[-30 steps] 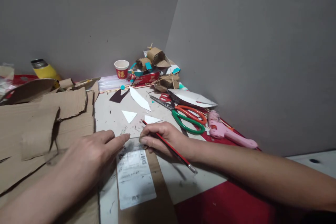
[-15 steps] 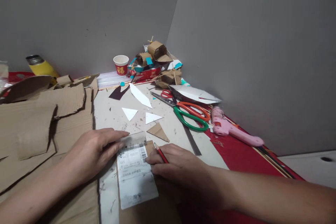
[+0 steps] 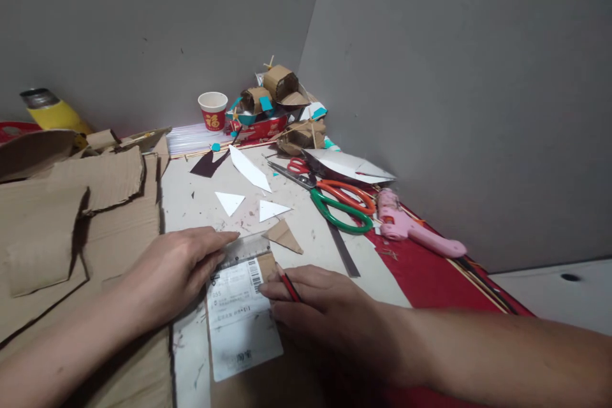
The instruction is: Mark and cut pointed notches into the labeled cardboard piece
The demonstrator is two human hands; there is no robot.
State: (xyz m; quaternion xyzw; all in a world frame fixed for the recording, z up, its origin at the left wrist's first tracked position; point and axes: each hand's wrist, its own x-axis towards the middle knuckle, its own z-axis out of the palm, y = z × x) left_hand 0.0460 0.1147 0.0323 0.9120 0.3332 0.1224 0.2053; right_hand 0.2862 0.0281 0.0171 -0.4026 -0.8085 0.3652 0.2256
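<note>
Tabletop; pencil (image 3: 288, 285) in right hand (image 3: 329, 312)

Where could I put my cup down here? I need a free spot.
Bare tabletop lies between the cardboard sheets and the white triangles. The corner by the paper cup is crowded, as is the strip by the scissors and glue gun.

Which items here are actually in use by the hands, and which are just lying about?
In use:
- left hand pressing the clear ruler
- right hand holding the red pencil
- labelled cardboard piece under both

Lying about:
- scissors
- pink glue gun
- paper cup
- white paper triangles
- yellow flask
- torn cardboard sheets
</note>
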